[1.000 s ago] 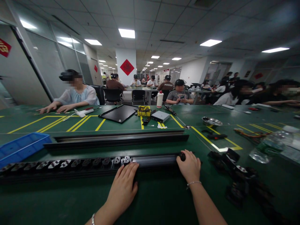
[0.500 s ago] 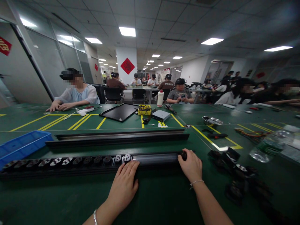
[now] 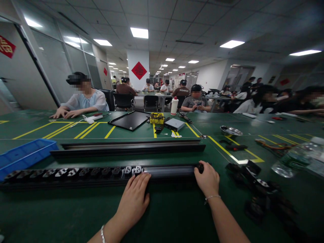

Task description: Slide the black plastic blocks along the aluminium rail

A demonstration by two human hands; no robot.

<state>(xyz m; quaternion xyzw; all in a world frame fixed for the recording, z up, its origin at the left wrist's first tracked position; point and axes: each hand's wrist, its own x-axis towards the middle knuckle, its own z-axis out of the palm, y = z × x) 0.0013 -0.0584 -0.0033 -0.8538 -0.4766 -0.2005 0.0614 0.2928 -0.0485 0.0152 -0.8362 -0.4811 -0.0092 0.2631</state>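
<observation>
A long black channel rail (image 3: 172, 171) lies across the near side of the table. Several black socket-like modules (image 3: 95, 172), some with shiny metal faces, sit in a row in its left part. My left hand (image 3: 136, 194) rests on the rail just beside the last module, fingers stretched out and lying flat. At the rail's right end, the fingers of my right hand (image 3: 209, 179) are curled around a small black rounded part (image 3: 200, 167). My palm hides most of that part, and whether it is seated in the rail I cannot tell.
Another long black rail (image 3: 131, 147) lies behind. A blue bin (image 3: 27, 152) stands left. Loose black modules (image 3: 263, 189) and a plastic bottle (image 3: 288, 160) are on the right. Farther back are a metal bowl (image 3: 231, 131), a grey box (image 3: 174, 124) and a seated person (image 3: 86, 98).
The view has shifted slightly. Both hands keep almost the same places on the rail, and the row of modules looks unchanged.
</observation>
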